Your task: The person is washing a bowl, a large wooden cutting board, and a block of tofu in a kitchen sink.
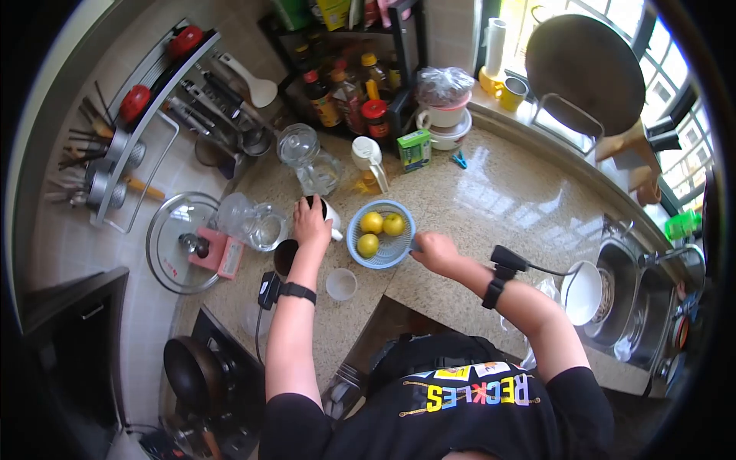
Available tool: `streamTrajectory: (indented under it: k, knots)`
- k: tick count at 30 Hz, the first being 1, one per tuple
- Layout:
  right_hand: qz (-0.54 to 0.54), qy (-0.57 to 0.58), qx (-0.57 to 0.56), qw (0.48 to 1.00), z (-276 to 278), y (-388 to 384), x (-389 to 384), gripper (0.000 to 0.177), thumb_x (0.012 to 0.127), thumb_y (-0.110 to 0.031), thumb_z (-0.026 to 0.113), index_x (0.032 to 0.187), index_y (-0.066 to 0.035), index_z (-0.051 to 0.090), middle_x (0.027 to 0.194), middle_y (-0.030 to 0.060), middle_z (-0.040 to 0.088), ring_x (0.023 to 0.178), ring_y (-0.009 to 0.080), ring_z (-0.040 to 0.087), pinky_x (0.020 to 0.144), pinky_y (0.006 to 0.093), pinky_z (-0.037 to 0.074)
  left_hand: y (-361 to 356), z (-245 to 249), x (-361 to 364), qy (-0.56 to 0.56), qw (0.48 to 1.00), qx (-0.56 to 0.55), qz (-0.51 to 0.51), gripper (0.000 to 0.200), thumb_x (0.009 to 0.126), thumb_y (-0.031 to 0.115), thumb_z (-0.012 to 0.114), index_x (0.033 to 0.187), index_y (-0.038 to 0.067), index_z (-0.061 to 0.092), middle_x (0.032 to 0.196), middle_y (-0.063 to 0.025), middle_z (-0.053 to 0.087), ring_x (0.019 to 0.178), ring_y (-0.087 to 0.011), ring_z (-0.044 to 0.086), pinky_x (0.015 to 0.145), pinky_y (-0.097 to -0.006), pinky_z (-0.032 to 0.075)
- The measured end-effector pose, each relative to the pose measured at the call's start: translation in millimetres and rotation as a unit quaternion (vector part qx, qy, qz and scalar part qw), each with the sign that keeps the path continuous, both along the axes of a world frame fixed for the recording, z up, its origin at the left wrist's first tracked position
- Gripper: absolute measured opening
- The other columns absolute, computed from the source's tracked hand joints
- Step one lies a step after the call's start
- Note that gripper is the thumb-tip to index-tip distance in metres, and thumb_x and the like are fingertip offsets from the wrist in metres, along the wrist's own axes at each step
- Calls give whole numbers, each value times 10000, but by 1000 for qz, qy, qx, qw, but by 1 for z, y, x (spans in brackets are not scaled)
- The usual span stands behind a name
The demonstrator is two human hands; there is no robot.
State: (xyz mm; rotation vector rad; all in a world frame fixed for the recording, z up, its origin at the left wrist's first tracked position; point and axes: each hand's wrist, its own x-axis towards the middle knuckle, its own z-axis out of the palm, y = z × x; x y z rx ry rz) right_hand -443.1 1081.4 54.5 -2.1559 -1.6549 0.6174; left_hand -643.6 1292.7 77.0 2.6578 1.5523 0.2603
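Note:
My right hand (pixel 437 253) is closed around the handle of a light blue plastic strainer basket (pixel 354 244). Inside the basket lie three round yellow fruits (pixel 372 222). To the left, my left hand (pixel 310 224) grips a white mug (pixel 332 218), with its fingers over the dark top of the mug. A dark cup (pixel 286 257) stands just beside my left wrist. In front of the basket, on my side, is a small clear cup (pixel 341 284).
Glass jugs (pixel 313 165) and a white-lidded bottle (pixel 370 161) stand behind the hands. A green box (pixel 415 150) is near the sauce bottles (pixel 337 96). On the right is a white bowl (pixel 581 294) by the sink (pixel 625 284); a wok (pixel 192 372) sits lower left.

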Motion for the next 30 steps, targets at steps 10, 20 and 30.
streamTrajectory:
  k: [10, 20, 30]
  knots:
    - [26, 64, -13, 998, -43, 23, -10, 454, 755, -389, 658, 973, -7, 545, 956, 197, 601, 939, 341, 579, 817, 422, 465, -23, 85, 65, -267, 946, 30, -181, 273, 736, 123, 670, 994, 38, 642, 1118, -173, 541, 1044, -320, 528, 895, -368, 431]
    - [-79, 114, -105, 985, 116, -73, 155, 631, 785, -491, 625, 1193, -18, 535, 1173, 203, 557, 1104, 338, 519, 943, 385, 408, -4, 184, 193, -373, 867, -125, -306, 181, 795, 66, 646, 969, 14, 650, 894, -61, 615, 781, -131, 619, 688, -236, 507]
    - [-510, 127, 162, 835, 238, -204, 398, 508, 834, -368, 623, 1119, 47, 563, 965, 149, 622, 893, 214, 595, 772, 323, 478, -16, 234, 411, -364, 823, -162, -405, 268, 817, 134, 634, 1061, 22, 624, 788, -57, 641, 732, -115, 603, 675, -248, 480]
